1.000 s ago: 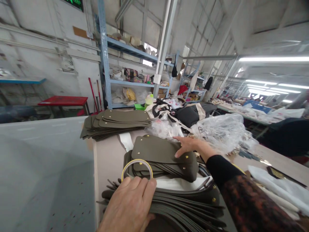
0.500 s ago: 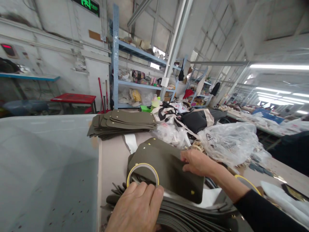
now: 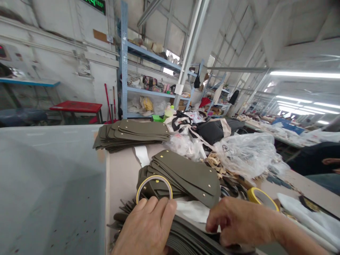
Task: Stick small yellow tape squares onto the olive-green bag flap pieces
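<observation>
My left hand [image 3: 145, 226] is closed around a yellow tape roll [image 3: 154, 178], held upright, and rests over the near stack of dark olive panels [image 3: 195, 236]. At the right end of that stack, my right hand [image 3: 239, 221] has its fingers curled and its thumb low, pinching the edge of a panel; the fingertips are partly hidden. Just beyond both hands, a fanned pile of olive panels [image 3: 183, 170] with small brass-coloured studs and yellow marks lies flat. White sheet material [image 3: 193, 211] shows between the pile and the near stack.
Another olive stack [image 3: 138, 132] lies farther back. A grey bin [image 3: 53, 177] adjoins the table's left side. Clear plastic bags [image 3: 247, 152] and black bags [image 3: 212, 131] crowd the back right. A second yellow tape roll [image 3: 261, 198] lies right. A co-worker's hand [image 3: 330, 161] shows at far right.
My right hand has let go of the panel on the far pile and come down and nearer to the close stack. That panel now lies on the fanned pile. My left hand stays on the tape roll.
</observation>
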{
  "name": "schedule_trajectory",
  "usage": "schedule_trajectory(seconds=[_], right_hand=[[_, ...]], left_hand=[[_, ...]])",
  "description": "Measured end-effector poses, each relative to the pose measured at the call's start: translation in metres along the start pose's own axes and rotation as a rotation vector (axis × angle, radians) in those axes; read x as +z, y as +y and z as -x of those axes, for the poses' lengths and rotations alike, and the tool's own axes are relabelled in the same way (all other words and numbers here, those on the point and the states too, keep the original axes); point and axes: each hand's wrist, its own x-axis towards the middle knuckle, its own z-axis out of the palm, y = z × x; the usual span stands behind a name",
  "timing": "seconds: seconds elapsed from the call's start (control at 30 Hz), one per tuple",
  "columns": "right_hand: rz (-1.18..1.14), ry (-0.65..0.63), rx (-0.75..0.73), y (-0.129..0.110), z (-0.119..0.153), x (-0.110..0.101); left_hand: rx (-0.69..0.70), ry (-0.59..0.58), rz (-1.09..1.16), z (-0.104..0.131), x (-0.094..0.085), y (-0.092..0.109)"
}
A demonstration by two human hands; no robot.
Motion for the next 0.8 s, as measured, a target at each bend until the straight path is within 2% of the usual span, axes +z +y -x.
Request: schedule_trajectory(seconds=[0.07, 0.13, 0.23, 0.3, 0.33, 0.43, 0.47, 0.53, 0.57, 0.63, 0.7, 0.8], right_hand=[[-0.207, 0.026, -0.033, 0.023, -0.006, -0.015], [-0.379, 0.244, -0.054, 0.054, -0.017, -0.032], [-0.452, 0.583, 0.055, 0.094, -0.031, -0.055], [-0.441, 0.685, 0.106, 0.104, -0.033, -0.062], [-0.420, 0.684, 0.099, 0.102, -0.031, -0.061], [-0.278, 0.512, -0.010, 0.068, -0.022, -0.040], [-0.216, 0.454, -0.024, 0.051, -0.020, -0.027], [0.014, 0.437, -0.081, 0.014, -0.019, 0.006], [0.147, 0.424, -0.076, -0.005, -0.022, 0.022], [0.363, 0.349, 0.036, -0.039, -0.029, 0.048], [0.482, 0.334, 0.090, -0.062, -0.038, 0.061], [0.488, 0.366, 0.123, -0.076, -0.044, 0.059]], left_hand=[[-0.001, -0.029, 0.011, 0.001, -0.004, 0.002], [-0.008, -0.029, 0.003, 0.001, -0.006, 0.004], [-0.029, -0.036, -0.002, 0.000, -0.009, 0.005], [-0.035, -0.051, 0.007, -0.001, -0.009, 0.004], [-0.034, -0.057, 0.012, -0.002, -0.009, 0.003], [-0.020, -0.066, 0.008, -0.004, -0.008, 0.002], [-0.018, -0.066, 0.003, -0.004, -0.008, 0.002], [-0.025, -0.065, -0.008, -0.006, -0.007, 0.002], [-0.028, -0.066, -0.009, -0.006, -0.007, 0.002], [-0.017, -0.064, 0.004, -0.006, -0.008, 0.003], [-0.007, -0.042, 0.030, -0.005, -0.008, 0.004], [-0.019, 0.019, 0.060, -0.006, -0.009, 0.002]])
